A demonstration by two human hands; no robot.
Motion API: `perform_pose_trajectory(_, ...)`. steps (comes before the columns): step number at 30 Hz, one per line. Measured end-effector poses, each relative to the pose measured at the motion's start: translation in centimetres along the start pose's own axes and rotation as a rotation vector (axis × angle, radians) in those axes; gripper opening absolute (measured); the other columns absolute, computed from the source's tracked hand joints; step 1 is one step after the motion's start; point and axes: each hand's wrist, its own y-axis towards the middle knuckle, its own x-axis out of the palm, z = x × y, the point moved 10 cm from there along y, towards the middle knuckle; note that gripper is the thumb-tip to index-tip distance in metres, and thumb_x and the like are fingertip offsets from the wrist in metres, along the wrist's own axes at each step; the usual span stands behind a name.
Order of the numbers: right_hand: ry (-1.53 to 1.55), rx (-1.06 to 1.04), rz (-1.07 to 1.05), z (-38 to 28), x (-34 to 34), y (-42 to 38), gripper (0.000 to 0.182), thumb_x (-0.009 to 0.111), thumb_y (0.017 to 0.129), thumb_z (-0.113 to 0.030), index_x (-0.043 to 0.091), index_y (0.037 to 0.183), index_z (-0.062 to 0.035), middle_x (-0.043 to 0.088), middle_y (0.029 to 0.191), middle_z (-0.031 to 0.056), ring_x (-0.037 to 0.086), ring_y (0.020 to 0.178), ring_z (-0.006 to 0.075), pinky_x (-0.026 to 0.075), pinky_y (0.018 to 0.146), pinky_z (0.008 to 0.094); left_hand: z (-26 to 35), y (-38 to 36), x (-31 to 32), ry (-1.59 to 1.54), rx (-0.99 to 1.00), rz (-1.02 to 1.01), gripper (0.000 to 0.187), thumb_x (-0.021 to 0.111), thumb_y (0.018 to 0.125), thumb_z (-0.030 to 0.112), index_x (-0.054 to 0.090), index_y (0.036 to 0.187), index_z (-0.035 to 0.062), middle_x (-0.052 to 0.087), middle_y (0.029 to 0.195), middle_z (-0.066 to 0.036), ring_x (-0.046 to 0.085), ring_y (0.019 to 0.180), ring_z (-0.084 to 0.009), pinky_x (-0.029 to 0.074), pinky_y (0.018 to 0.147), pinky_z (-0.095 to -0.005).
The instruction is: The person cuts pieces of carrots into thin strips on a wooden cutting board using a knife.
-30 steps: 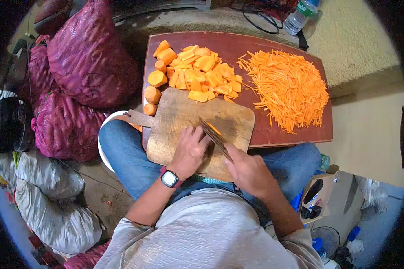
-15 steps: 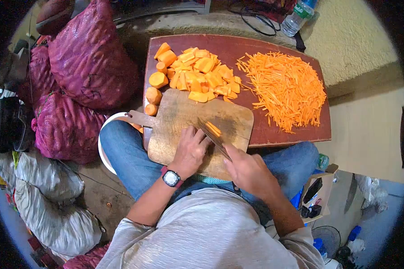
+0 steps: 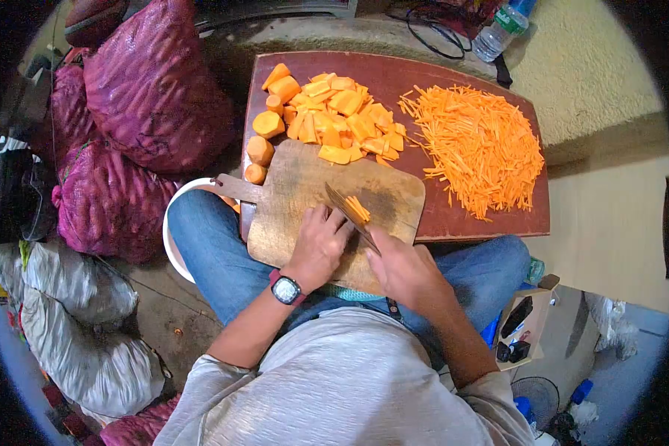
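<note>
My right hand (image 3: 410, 269) grips the handle of a knife (image 3: 341, 204), its dark blade slanting over the wooden cutting board (image 3: 293, 175). Close against the blade's left side, my left hand (image 3: 321, 241) rests on the board with its fingers curled down; whatever they press on is hidden. A few thin carrot strips (image 3: 358, 209) lie along the right side of the blade. Beyond the board are a heap of flat carrot slices (image 3: 349, 111) and several thick carrot chunks (image 3: 268, 124). A big pile of shredded carrot (image 3: 487, 149) sits at the right.
The board lies partly on a reddish-brown table (image 3: 394, 67) and partly over my lap. Full purple mesh sacks (image 3: 156, 89) and white sacks (image 3: 89, 349) stand at the left. A white tub (image 3: 177, 249) is beside my knee. A plastic bottle (image 3: 490, 43) stands back right.
The camera view has shifted slightly. The cut strips beside the blade now lie bunched closer together against it. Both hands keep the same place on the board.
</note>
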Motion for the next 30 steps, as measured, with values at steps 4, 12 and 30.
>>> perform_pose_trajectory(4, 0.004, 0.050, -0.059, -0.9, -0.3, -1.2, 0.040, 0.065, 0.106, -0.019, 0.053, 0.140, -0.0014, 0.073, 0.110, 0.0326, 0.071, 0.100, 0.0538, 0.056, 0.082, 0.0614, 0.6, -0.2, -0.9, 0.047, 0.084, 0.058, 0.035, 0.071, 0.086, 0.012, 0.078, 0.119, 0.0034, 0.065, 0.121, -0.013, 0.059, 0.109, -0.0345, 0.049, 0.094, -0.0467)
perform_pose_trajectory(12, -0.021, 0.083, -0.096, -0.8, 0.2, 0.4, 0.038, 0.067, 0.105, -0.019, 0.055, 0.137, -0.0009, 0.072, 0.110, 0.0324, 0.071, 0.100, 0.0535, 0.056, 0.082, 0.0618, 0.0, -0.4, -0.6, -0.004, 0.046, 0.053, 0.033, 0.069, 0.087, 0.012, 0.078, 0.118, 0.0035, 0.066, 0.119, -0.012, 0.059, 0.107, -0.0337, 0.049, 0.093, -0.0464)
perform_pose_trajectory(30, 0.011, 0.020, 0.018, -1.2, 0.1, 0.8, 0.034, 0.066, 0.105, -0.015, 0.058, 0.136, -0.0021, 0.073, 0.103, 0.0308, 0.073, 0.099, 0.0504, 0.057, 0.077, 0.0590, 0.2, -0.9, -0.3, -0.025, 0.042, -0.015, 0.034, 0.067, 0.089, 0.012, 0.078, 0.119, 0.0019, 0.065, 0.120, -0.012, 0.057, 0.108, -0.0342, 0.047, 0.096, -0.0468)
